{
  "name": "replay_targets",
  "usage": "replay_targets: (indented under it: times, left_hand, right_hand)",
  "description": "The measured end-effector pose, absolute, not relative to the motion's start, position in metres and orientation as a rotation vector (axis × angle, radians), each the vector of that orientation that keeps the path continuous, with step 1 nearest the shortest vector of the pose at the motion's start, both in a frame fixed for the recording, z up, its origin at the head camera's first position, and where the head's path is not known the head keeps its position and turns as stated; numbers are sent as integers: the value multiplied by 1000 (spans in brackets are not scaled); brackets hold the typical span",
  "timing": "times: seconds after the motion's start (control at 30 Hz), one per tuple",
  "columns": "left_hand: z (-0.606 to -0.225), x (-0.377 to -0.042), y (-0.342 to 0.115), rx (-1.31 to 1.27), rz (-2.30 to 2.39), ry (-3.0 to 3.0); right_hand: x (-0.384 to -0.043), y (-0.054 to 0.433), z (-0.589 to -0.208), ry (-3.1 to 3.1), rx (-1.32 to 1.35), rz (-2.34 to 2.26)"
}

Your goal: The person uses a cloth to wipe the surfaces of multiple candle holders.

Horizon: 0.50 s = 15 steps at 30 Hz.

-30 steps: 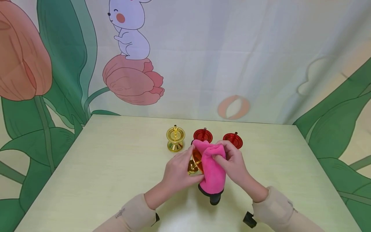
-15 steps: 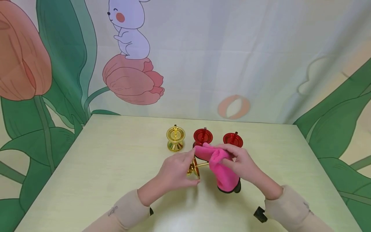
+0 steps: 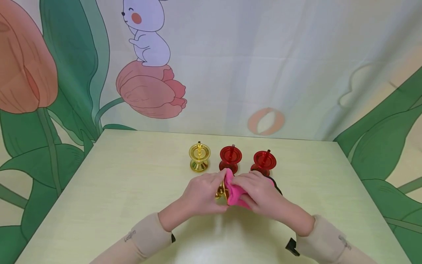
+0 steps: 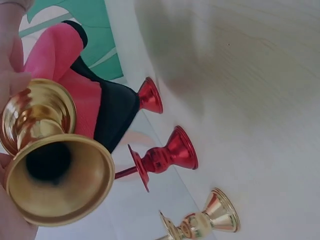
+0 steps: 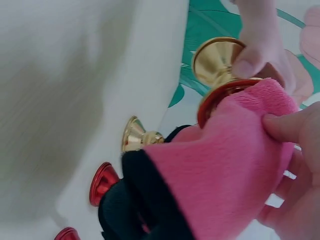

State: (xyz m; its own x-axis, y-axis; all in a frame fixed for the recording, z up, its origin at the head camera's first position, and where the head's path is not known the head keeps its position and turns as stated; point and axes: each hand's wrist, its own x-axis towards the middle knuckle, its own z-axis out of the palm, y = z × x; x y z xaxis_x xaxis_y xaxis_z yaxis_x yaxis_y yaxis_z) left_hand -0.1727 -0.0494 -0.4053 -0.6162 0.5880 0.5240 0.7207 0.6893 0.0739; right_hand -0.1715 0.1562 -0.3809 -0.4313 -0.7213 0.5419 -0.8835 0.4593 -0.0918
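My left hand [image 3: 204,193] holds a shiny gold candlestick [image 4: 36,125] tipped on its side above the table, its hollow base facing the left wrist camera. In my right hand [image 3: 262,192] is a pink cloth with a black edge [image 5: 215,160], pinched between thumb and fingers. The cloth is bunched against the candlestick's dish, hiding the dish's inside and its spike. In the right wrist view, the left thumb lies on the candlestick near the dish.
Behind the hands stand an upright gold candlestick [image 3: 199,154], a red candlestick [image 3: 230,156] and another red one [image 3: 265,160], in a row on the pale table [image 3: 115,190]. A printed curtain [image 3: 214,73] hangs at the table's far edge.
The cloth was first against the dish, then drew off to the right, baring the spike. Now the right hand has brought it back left over the dish. The left hand stays nearly in place.
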Motion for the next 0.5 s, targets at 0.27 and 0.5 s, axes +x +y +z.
replay_targets:
  times: [0.27, 0.5]
  left_hand:
    - [-405, -178, -58, -1119, -463, -2484]
    - [-402, -176, -60, -1153, -474, -2588]
  right_hand:
    - [-169, 160, -387, -2158, 1441, 281]
    - [-169, 160, -394, -2080, 1472, 217]
